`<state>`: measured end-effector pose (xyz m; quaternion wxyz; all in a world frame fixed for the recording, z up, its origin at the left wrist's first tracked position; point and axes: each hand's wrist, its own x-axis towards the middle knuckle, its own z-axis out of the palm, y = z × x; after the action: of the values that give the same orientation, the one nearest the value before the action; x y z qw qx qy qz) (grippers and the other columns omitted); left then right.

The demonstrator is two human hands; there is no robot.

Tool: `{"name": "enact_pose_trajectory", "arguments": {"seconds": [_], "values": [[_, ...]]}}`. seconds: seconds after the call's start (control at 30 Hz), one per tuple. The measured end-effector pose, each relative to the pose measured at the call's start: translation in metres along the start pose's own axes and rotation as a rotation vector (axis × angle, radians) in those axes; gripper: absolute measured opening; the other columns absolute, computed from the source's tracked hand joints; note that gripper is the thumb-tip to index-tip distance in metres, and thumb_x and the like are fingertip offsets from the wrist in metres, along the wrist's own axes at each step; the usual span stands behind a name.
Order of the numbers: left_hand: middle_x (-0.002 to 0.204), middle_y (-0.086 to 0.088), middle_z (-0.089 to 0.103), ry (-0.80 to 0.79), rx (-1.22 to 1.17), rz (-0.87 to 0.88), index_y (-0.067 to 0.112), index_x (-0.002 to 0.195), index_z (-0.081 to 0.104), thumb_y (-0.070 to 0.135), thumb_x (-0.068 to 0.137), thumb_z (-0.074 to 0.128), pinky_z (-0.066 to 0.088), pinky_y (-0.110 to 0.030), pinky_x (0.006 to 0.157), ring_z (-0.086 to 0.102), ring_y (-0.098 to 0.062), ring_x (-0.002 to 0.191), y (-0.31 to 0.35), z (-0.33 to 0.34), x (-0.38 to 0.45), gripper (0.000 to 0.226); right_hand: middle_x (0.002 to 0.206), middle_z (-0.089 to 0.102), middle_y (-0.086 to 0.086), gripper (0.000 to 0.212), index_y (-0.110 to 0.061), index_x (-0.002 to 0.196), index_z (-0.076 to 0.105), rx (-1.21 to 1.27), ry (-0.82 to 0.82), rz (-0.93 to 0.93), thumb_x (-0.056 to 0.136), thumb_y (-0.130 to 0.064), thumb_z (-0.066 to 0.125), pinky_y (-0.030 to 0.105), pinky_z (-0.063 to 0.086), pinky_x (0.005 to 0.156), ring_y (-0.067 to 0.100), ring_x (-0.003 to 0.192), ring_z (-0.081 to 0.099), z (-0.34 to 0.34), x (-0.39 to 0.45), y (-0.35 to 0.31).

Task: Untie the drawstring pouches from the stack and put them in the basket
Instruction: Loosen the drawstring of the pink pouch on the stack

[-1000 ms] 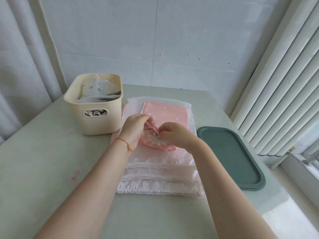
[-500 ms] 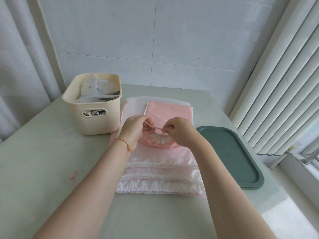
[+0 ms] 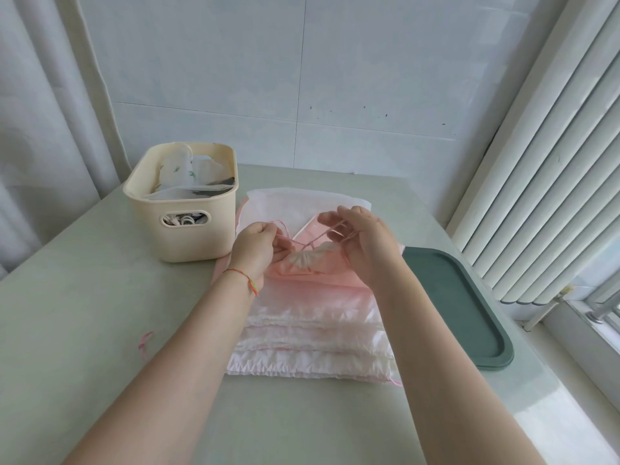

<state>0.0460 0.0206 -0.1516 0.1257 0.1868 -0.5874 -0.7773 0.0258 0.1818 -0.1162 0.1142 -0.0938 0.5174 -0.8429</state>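
A stack of pale pink and white satin drawstring pouches lies in the middle of the table. On top of it sits a pink pouch with its mouth gathered shut. My left hand pinches the pink drawstring on the pouch's left side. My right hand pinches the other strand at the right and holds it raised above the pouch. A cream plastic basket stands to the left of the stack, with white pouches inside.
A dark green tray lies flat to the right of the stack. A small pink ribbon scrap lies on the table at the left. Curtains hang at the left, a tiled wall stands behind, and window blinds are at the right.
Both hands have pulled apart and lifted, drawing the pink strings out from the knot. The right hand has risen and moved right; the pouch top has lifted slightly.
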Motion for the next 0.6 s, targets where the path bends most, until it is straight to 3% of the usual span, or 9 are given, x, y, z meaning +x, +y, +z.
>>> {"name": "enact_pose_trajectory", "arguments": {"seconds": [0.07, 0.1, 0.17, 0.23, 0.33, 0.4, 0.5, 0.6], "values": [[0.068, -0.014, 0.053, 0.01, -0.03, -0.004, 0.006, 0.076, 0.049, 0.007, 0.103, 0.036, 0.055, -0.02, 0.05, 0.056, -0.023, 0.061, 0.001, -0.003, 0.001, 0.03, 0.07, 0.067, 0.008, 0.032, -0.016, 0.066, 0.04, 0.069, -0.033, 0.005, 0.096, -0.007, 0.049, 0.029, 0.046, 0.073, 0.024, 0.086, 0.068, 0.0, 0.0, 0.0], [0.067, -0.014, 0.053, 0.012, -0.05, -0.011, 0.005, 0.076, 0.048, 0.006, 0.103, 0.035, 0.055, -0.02, 0.05, 0.056, -0.023, 0.06, 0.001, -0.003, 0.002, 0.03, 0.062, 0.06, 0.006, 0.034, -0.016, 0.065, 0.037, 0.104, -0.042, 0.01, 0.096, -0.008, 0.048, 0.028, 0.044, 0.068, 0.024, 0.076, 0.066, -0.002, 0.001, 0.0], [0.063, -0.014, 0.053, 0.034, -0.097, -0.021, 0.005, 0.075, 0.047, 0.007, 0.104, 0.035, 0.056, -0.021, 0.05, 0.06, -0.021, 0.054, 0.0, -0.004, 0.003, 0.032, 0.052, 0.036, 0.002, 0.042, -0.017, 0.062, 0.028, 0.077, -0.039, 0.009, 0.096, -0.009, 0.051, 0.027, 0.03, 0.056, 0.02, 0.051, 0.043, -0.005, 0.0, -0.002], [0.062, -0.016, 0.053, 0.067, -0.155, -0.004, 0.004, 0.074, 0.045, 0.007, 0.104, 0.034, 0.055, -0.022, 0.048, 0.061, -0.02, 0.049, 0.001, -0.006, 0.006, 0.033, 0.052, 0.027, 0.0, 0.048, -0.019, 0.06, 0.024, -0.209, -0.015, -0.037, 0.095, -0.011, 0.055, 0.026, 0.022, 0.05, 0.017, 0.047, 0.025, -0.007, -0.001, -0.001], [0.063, -0.015, 0.056, 0.087, -0.193, 0.047, 0.004, 0.075, 0.046, 0.007, 0.105, 0.032, 0.055, -0.022, 0.05, 0.064, -0.021, 0.056, 0.004, -0.009, 0.012, 0.032, 0.055, 0.034, -0.005, 0.038, -0.018, 0.064, 0.034, -0.928, 0.011, -0.107, 0.091, -0.02, 0.061, 0.026, 0.026, 0.048, 0.015, 0.05, 0.03, -0.005, -0.004, -0.001], [0.062, -0.011, 0.057, 0.105, -0.224, 0.081, 0.006, 0.076, 0.047, 0.009, 0.105, 0.033, 0.056, -0.023, 0.052, 0.062, -0.024, 0.063, 0.009, -0.015, 0.014, 0.032, 0.066, 0.044, -0.008, 0.027, -0.017, 0.083, 0.047, -1.295, -0.078, -0.111, 0.088, -0.034, 0.066, 0.027, 0.032, 0.054, 0.013, 0.058, 0.042, -0.005, -0.004, 0.0], [0.071, -0.013, 0.057, 0.054, -0.271, 0.111, 0.007, 0.083, 0.051, 0.011, 0.105, 0.037, 0.056, -0.024, 0.054, 0.062, -0.025, 0.067, 0.016, -0.021, 0.014, 0.027, 0.085, 0.051, -0.011, 0.049, -0.018, 0.106, 0.062, -1.451, -0.177, 0.024, 0.08, -0.059, 0.067, 0.028, 0.041, 0.068, 0.011, 0.08, 0.052, -0.004, -0.005, -0.001], [0.068, -0.007, 0.059, -0.057, -0.252, 0.119, 0.009, 0.085, 0.055, 0.014, 0.105, 0.039, 0.055, -0.027, 0.056, 0.063, -0.021, 0.061, 0.02, -0.014, 0.002, 0.026, 0.074, 0.053, -0.004, 0.059, -0.006, 0.093, 0.071, -1.495, -0.292, 0.087, 0.076, -0.062, 0.069, 0.029, 0.037, 0.061, 0.013, 0.069, 0.048, 0.004, -0.008, 0.004]]}}
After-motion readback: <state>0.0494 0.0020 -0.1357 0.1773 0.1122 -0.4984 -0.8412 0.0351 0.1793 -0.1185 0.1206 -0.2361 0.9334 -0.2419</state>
